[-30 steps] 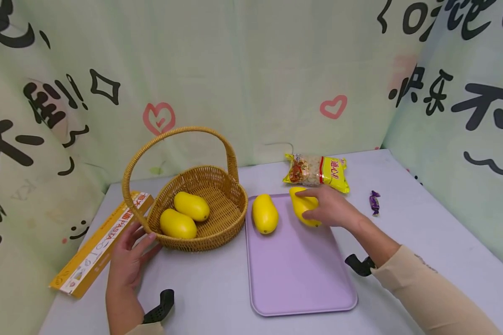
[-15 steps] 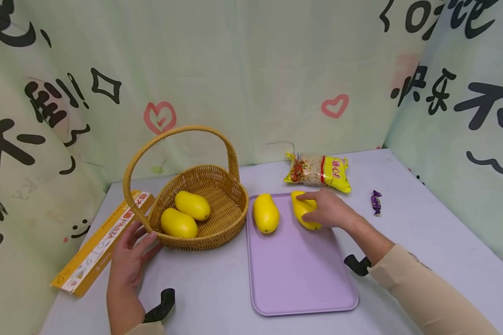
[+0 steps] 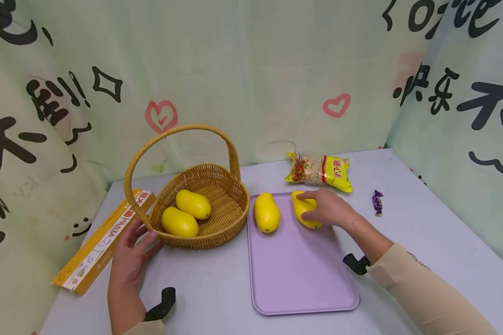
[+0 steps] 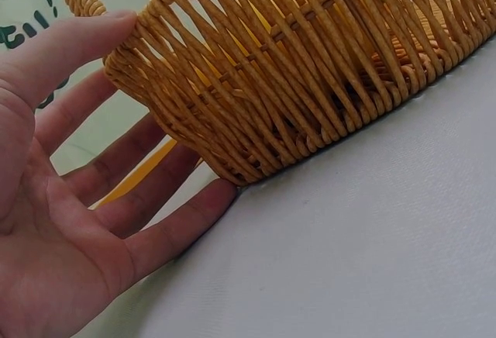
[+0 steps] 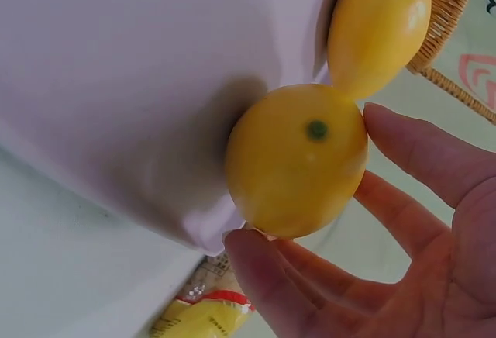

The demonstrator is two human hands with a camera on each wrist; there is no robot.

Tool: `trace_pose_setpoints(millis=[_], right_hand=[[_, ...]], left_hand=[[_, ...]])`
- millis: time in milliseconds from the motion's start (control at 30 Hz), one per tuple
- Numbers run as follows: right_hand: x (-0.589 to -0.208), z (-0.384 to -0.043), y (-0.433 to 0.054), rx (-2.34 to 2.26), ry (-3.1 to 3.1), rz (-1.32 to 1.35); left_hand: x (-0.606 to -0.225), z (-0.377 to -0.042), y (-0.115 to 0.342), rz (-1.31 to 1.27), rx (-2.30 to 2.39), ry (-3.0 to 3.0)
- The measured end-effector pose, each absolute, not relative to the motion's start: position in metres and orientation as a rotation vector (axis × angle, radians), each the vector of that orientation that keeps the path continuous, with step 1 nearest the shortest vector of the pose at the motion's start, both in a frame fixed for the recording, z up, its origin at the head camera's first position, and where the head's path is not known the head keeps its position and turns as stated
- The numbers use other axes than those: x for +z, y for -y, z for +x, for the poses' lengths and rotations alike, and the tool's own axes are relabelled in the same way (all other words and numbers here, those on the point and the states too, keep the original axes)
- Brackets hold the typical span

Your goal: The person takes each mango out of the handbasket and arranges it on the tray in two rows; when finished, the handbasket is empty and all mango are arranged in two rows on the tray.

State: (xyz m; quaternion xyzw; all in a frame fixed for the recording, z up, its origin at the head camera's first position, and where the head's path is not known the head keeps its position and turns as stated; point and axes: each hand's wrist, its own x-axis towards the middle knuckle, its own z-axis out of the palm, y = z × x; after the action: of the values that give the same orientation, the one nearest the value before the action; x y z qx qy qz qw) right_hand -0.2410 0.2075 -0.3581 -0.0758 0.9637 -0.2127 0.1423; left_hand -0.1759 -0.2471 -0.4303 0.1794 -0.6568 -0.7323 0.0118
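My right hand (image 3: pixel 329 207) holds a smooth yellow oblong fruit (image 5: pixel 298 163) at the far right of the lilac tray (image 3: pixel 303 274). In the right wrist view, thumb and fingers lie on either side of it, and its green end spot faces the camera. A second yellow fruit (image 3: pixel 267 213) lies on the tray to its left. My left hand (image 3: pixel 130 258) touches the near left side of the wicker basket (image 4: pixel 294 67), its thumb at the rim and its extended fingers spread along the wall. Two similar fruits (image 3: pixel 193 204) lie inside the basket, under its tall arched handle.
A yellow pasta box (image 3: pixel 105 244) lies slanted left of the basket, partly behind my left hand. Behind the tray is a yellow-ended food packet (image 3: pixel 318 172). A purple wrapped candy (image 3: pixel 377 203) sits to the right. Printed curtains (image 3: pixel 251 83) surround the table's far sides.
The fruit in my right hand has dropped slightly toward the tray since a second ago. My left hand stays on the basket, and the head view has shifted a little.
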Motion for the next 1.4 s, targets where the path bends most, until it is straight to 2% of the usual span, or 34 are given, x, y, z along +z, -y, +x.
trace_pose_setpoints(millis=[700,1033,1400], right_hand=[[-0.336,-0.239,-0.202,-0.680,-2.841,-0.284],[-0.319,-0.247,-0.189,-0.809,-2.852,-0.434],[-0.299,-0.256,-0.164,-0.869,-2.829,-0.429]], left_hand=[[-0.432,-0.176,0.247,0.580,-2.297,2.033],[-0.431,-0.177,0.247,0.601,-2.296,2.027],[-0.431,-0.178,0.248,0.589,-2.293,2.046]])
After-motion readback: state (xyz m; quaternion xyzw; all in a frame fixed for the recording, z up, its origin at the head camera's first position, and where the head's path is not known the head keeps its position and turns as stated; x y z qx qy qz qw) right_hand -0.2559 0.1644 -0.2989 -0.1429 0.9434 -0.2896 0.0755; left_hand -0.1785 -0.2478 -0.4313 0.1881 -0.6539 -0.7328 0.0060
